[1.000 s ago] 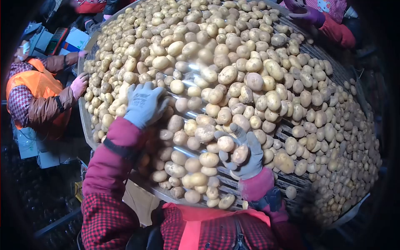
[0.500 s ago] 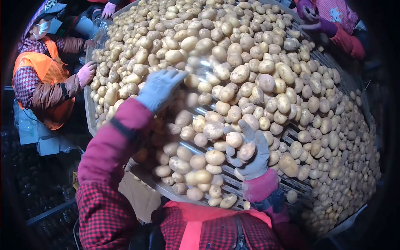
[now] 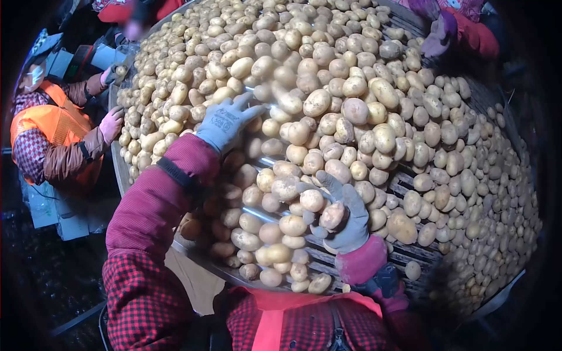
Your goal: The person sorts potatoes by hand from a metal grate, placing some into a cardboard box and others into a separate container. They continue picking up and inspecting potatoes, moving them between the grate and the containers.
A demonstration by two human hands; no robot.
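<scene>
My left hand [image 3: 227, 124], in a grey-blue glove, reaches over the potato heap with its fingers spread. Its fingertips are at pale potatoes [image 3: 289, 103], and nothing is gripped in it. Nearer to me, my gloved right hand [image 3: 350, 221] is palm up with bent fingers. A brownish potato [image 3: 333, 216] rests in its palm, and a second, paler potato [image 3: 312, 200] sits at its fingers. Round and oval potatoes lie all about both hands, some blurred near the left one.
Potatoes cover a large slatted table [image 3: 319, 257] with a raised rim [image 3: 115, 169]. A co-worker in an orange vest [image 3: 55, 120] stands at the left edge, one hand holding a potato [image 3: 121, 70]. Another co-worker's gloved hand [image 3: 440, 36] reaches in at top right. Cardboard [image 3: 193, 281] lies below the near rim.
My left hand's fingers have spread over the potatoes. My right hand keeps its potatoes. The co-worker's hand at top right has come lower, and the whole view has shifted slightly.
</scene>
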